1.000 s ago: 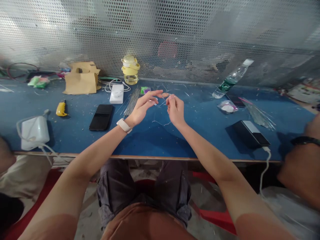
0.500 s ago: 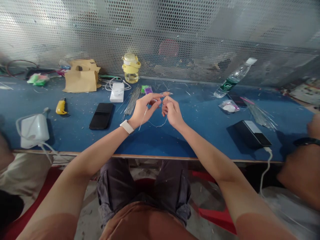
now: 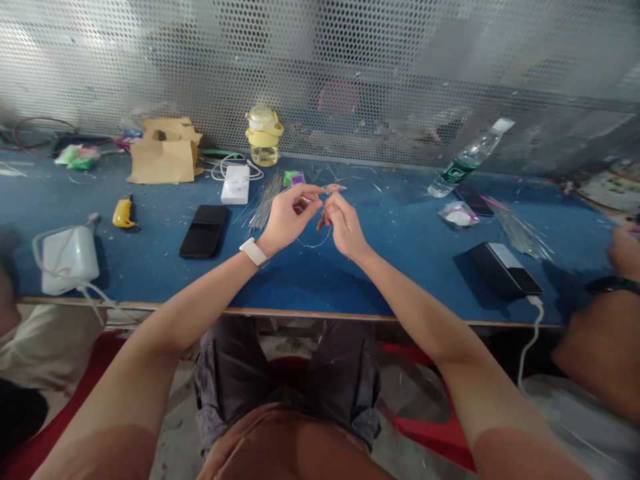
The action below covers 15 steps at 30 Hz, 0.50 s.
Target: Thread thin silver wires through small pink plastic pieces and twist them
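Observation:
My left hand [image 3: 286, 217] and my right hand [image 3: 344, 223] meet above the middle of the blue table [image 3: 150, 260]. Both pinch a thin wire [image 3: 315, 244] that loops down between them. A small orange piece [image 3: 333, 189] sits at the fingertips; I cannot make out what it is. A white watch band is on my left wrist. A bundle of thin metal wires [image 3: 264, 200] lies just left of my left hand, beside a black phone [image 3: 203, 231].
A white power strip [image 3: 235, 184], yellow jar [image 3: 263, 135], brown paper bag [image 3: 165, 151] and yellow knife [image 3: 122, 213] lie left. A white charger [image 3: 68, 260] sits at the front left. A water bottle [image 3: 465, 165], small bag [image 3: 455, 215] and black box [image 3: 504, 268] lie right. Another person's arm [image 3: 607, 320] is at the right edge.
My hands have drawn closer together and a little toward me. My left fingers, spread a second ago, have closed into a pinch on the wire.

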Tool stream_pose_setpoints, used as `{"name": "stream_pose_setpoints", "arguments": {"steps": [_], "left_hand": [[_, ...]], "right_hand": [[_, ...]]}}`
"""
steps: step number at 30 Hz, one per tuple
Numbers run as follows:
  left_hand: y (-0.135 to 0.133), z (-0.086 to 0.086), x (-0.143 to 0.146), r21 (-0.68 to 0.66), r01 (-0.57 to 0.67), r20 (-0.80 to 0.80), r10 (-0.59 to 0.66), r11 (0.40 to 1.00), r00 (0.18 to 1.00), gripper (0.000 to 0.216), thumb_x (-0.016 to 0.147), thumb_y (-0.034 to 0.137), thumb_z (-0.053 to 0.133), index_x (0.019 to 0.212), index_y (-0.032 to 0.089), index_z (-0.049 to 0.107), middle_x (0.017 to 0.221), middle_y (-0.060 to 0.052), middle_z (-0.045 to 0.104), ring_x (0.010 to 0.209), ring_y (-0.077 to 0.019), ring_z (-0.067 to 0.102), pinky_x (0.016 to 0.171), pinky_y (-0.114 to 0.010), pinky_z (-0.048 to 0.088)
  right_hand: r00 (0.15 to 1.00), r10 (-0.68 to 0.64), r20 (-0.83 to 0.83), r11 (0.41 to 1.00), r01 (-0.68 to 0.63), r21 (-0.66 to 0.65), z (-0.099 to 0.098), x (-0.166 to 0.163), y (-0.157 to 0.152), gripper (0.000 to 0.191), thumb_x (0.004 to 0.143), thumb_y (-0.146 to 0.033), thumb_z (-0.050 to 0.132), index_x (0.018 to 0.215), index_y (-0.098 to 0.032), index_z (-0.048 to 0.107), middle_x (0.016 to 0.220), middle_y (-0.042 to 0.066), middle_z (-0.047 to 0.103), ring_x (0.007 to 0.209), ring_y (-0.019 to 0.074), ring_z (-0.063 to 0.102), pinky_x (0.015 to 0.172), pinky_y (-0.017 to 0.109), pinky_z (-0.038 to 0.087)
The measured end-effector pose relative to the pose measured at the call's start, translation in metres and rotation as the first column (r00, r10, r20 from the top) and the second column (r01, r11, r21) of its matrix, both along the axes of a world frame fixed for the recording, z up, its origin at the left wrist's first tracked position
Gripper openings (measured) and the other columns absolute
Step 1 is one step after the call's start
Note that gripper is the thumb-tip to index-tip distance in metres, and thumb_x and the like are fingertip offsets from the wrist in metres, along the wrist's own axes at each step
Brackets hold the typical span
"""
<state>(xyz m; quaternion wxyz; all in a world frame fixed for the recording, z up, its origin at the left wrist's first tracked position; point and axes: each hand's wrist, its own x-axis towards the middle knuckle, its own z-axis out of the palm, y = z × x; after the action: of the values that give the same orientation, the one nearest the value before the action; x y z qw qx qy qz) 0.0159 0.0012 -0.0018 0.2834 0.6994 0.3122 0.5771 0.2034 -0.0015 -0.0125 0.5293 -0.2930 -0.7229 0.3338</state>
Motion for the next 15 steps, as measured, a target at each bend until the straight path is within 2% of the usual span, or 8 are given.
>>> {"name": "stream_pose_setpoints", "arguments": {"steps": [5, 8, 11, 15], "left_hand": [[0.012, -0.006, -0.005, -0.142, 0.131, 0.061, -0.124, 0.981, 0.99, 0.009, 0.105, 0.026, 0.078, 0.11, 0.02, 0.082, 0.088, -0.004, 0.08, 0.059, -0.0093, 0.064, 0.055, -0.024, 0.054], [0.017, -0.008, -0.007, -0.149, 0.125, 0.107, -0.11, 0.981, 0.988, 0.007, 0.103, 0.026, 0.082, 0.107, 0.02, 0.08, 0.09, -0.004, 0.08, 0.061, -0.0101, 0.067, 0.054, -0.024, 0.055], [0.014, -0.007, -0.007, -0.073, 0.011, 0.09, -0.004, 0.997, 0.996, 0.007, 0.103, 0.027, 0.082, 0.104, 0.021, 0.079, 0.096, -0.004, 0.083, 0.065, -0.0106, 0.071, 0.059, -0.024, 0.058], [0.005, -0.005, -0.004, 0.143, -0.097, -0.115, 0.114, 0.985, 0.987, 0.012, 0.107, 0.026, 0.077, 0.111, 0.021, 0.087, 0.106, -0.008, 0.088, 0.083, -0.0147, 0.079, 0.075, -0.028, 0.063]], "right_hand": [[0.984, -0.02, 0.174, 0.995, 0.004, 0.095, 0.002, 0.003, -0.006, 0.056, 0.118, -0.078, 0.04, 0.093, -0.03, 0.053, 0.077, -0.001, 0.064, 0.071, 0.021, 0.065, 0.077, 0.043, 0.054], [0.987, 0.013, 0.158, 0.995, -0.028, 0.091, 0.0, -0.003, -0.01, 0.054, 0.119, -0.075, 0.041, 0.092, -0.029, 0.054, 0.076, -0.001, 0.063, 0.069, 0.02, 0.064, 0.075, 0.041, 0.053], [1.0, -0.006, 0.013, 1.0, 0.006, 0.005, -0.003, -0.011, -0.007, 0.057, 0.114, -0.081, 0.048, 0.089, -0.03, 0.051, 0.073, -0.003, 0.052, 0.066, 0.0194, 0.056, 0.07, 0.04, 0.057], [0.99, -0.039, -0.136, 0.994, 0.024, -0.105, -0.003, -0.014, 0.002, 0.064, 0.103, -0.092, 0.059, 0.084, -0.032, 0.047, 0.067, -0.006, 0.037, 0.06, 0.018, 0.044, 0.059, 0.037, 0.058]]}}
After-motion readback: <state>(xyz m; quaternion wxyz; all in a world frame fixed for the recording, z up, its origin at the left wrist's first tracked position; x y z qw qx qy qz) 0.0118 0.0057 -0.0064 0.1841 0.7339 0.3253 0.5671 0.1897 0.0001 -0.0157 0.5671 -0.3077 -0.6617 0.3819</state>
